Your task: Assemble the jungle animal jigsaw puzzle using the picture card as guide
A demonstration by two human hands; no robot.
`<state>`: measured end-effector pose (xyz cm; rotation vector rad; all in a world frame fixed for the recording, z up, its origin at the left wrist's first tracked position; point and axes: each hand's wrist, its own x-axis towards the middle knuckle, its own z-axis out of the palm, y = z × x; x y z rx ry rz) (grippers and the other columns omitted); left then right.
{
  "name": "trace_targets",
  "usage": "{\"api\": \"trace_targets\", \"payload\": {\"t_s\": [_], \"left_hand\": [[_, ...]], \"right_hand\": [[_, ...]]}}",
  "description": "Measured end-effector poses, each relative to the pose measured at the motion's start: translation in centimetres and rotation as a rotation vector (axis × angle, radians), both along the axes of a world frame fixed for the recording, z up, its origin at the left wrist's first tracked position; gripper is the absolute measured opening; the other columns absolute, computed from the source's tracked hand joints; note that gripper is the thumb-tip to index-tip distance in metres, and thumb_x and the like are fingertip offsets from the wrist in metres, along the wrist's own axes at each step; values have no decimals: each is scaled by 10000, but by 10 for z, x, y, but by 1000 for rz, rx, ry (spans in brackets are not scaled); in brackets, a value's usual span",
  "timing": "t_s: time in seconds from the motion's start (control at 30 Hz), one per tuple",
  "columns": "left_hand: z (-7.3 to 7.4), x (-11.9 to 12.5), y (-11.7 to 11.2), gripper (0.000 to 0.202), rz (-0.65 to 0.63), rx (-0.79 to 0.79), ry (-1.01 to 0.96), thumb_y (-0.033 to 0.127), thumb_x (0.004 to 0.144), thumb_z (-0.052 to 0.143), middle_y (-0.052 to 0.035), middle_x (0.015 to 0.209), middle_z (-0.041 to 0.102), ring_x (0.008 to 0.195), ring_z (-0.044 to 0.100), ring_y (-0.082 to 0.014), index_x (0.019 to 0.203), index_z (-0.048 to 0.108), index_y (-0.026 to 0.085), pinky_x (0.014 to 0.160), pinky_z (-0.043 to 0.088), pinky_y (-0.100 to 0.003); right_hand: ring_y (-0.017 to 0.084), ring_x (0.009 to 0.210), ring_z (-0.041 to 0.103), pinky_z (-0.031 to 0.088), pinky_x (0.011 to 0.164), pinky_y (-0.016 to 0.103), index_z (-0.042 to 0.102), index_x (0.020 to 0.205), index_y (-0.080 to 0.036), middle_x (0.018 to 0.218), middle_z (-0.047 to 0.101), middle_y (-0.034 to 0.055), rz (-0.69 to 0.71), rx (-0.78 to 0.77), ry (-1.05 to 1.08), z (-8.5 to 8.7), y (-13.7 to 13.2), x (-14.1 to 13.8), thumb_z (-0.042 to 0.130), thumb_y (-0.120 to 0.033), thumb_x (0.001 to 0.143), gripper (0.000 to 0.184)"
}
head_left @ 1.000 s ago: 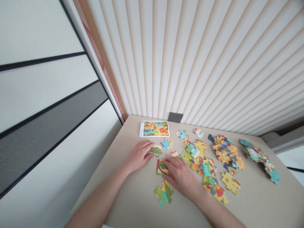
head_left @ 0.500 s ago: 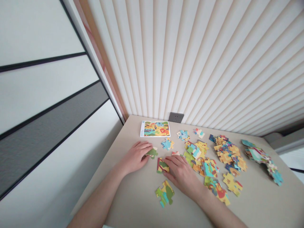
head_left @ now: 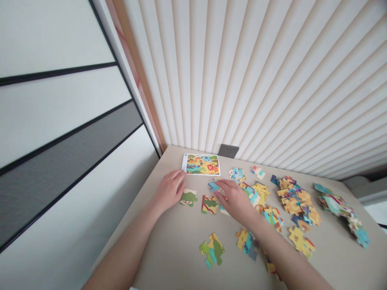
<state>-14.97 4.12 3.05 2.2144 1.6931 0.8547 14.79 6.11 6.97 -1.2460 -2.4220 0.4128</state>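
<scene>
My left hand (head_left: 169, 191) rests on the table, fingers stretched out and thumb apart. Its fingertips are close to the lower left corner of a picture card (head_left: 202, 164). Just right of its thumb lies a green and cream puzzle piece (head_left: 188, 198). My right hand (head_left: 235, 198) reaches over a light blue puzzle piece (head_left: 213, 186), index finger and thumb apart at its right side and partly covering it. Below, a dark red and green puzzle piece (head_left: 209, 204) lies flat. A green and yellow puzzle piece (head_left: 212, 249) sits nearer me.
Heaps of puzzle pieces (head_left: 298, 199) spread to the right, with another heap (head_left: 338, 203) farther right. A yellow and blue piece (head_left: 247, 244) is blurred beside my right forearm. A ribbed wall (head_left: 242, 80) with a dark socket (head_left: 229, 151) stands behind the table.
My right hand has left the dark red and green piece and moved up to the light blue one. My left hand has drawn off the green piece. Pieces near my right forearm have shifted.
</scene>
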Motion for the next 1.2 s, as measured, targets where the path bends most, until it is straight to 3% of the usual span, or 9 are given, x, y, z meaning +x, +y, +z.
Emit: {"api": "trace_targets", "payload": {"t_s": [0.2, 0.37, 0.5, 0.63, 0.73, 0.83, 0.93, 1.1, 1.2], "left_hand": [[-27, -2, 25, 475, 141, -1, -131, 210, 932, 542, -143, 1441, 600, 1418, 484, -338, 1406, 565, 199, 1229, 305, -625], [-30, -5, 26, 469, 153, -32, -315, 231, 923, 566, -140, 1426, 623, 1370, 551, -314, 1390, 579, 193, 1214, 352, -592], [-26, -5, 29, 487, 134, -38, -529, 303, 990, 518, -129, 1419, 632, 1288, 631, -256, 1468, 492, 211, 1105, 508, -481], [-13, -3, 28, 547, 94, 1, -698, 357, 1036, 485, -140, 1509, 550, 1277, 642, -238, 1554, 350, 241, 1055, 548, -423], [-1, -1, 22, 584, 27, 43, -855, 358, 1039, 527, -152, 1590, 448, 1281, 630, -247, 1579, 320, 275, 1069, 532, -440], [6, 3, 16, 594, -63, 66, -999, 342, 1015, 610, -139, 1518, 520, 1258, 623, -242, 1563, 387, 290, 1078, 511, -440], [5, 8, 12, 579, -79, 80, -1061, 342, 986, 667, -130, 1414, 584, 1154, 651, -224, 1522, 457, 287, 1002, 543, -406], [1, 16, 11, 544, -66, 18, -1158, 350, 948, 723, -118, 1358, 614, 1117, 655, -226, 1457, 545, 283, 947, 559, -389], [5, 22, 8, 519, -124, -55, -1221, 371, 953, 720, -131, 1407, 596, 1181, 639, -253, 1442, 574, 275, 977, 558, -420]], "right_hand": [[318, 1270, 626, 434, 1117, 470, 605, 1425, -144, 1346, 693, 173, -193, -112, 114, -17, 68, -12, 530, -222, 971, 466], [285, 1121, 699, 525, 998, 421, 630, 1407, -161, 1253, 747, 130, -255, -258, 270, -29, 88, -26, 632, -268, 901, 517], [220, 847, 729, 584, 766, 346, 596, 1434, -115, 1040, 793, 108, -289, -401, 431, -29, 90, -30, 603, -350, 934, 552], [185, 702, 686, 558, 677, 314, 603, 1433, -115, 882, 785, 62, -246, -500, 542, -18, 83, -25, 709, -439, 878, 652], [188, 678, 676, 546, 677, 309, 729, 1250, -129, 756, 753, 38, -214, -528, 588, -7, 77, -19, 727, -548, 857, 574], [200, 664, 683, 552, 684, 320, 777, 948, -159, 677, 723, 47, -223, -514, 641, 1, 74, -16, 535, -693, 938, 586], [224, 665, 706, 577, 710, 355, 732, 809, -192, 684, 735, 60, -235, -489, 687, 4, 72, -16, 433, -757, 950, 654], [271, 742, 740, 596, 748, 398, 743, 828, -211, 762, 774, 75, -211, -413, 677, 6, 64, -14, 467, -712, 968, 589], [284, 837, 739, 583, 833, 423, 776, 889, -215, 866, 785, 88, -201, -314, 641, 7, 47, -14, 517, -612, 998, 486]]}}
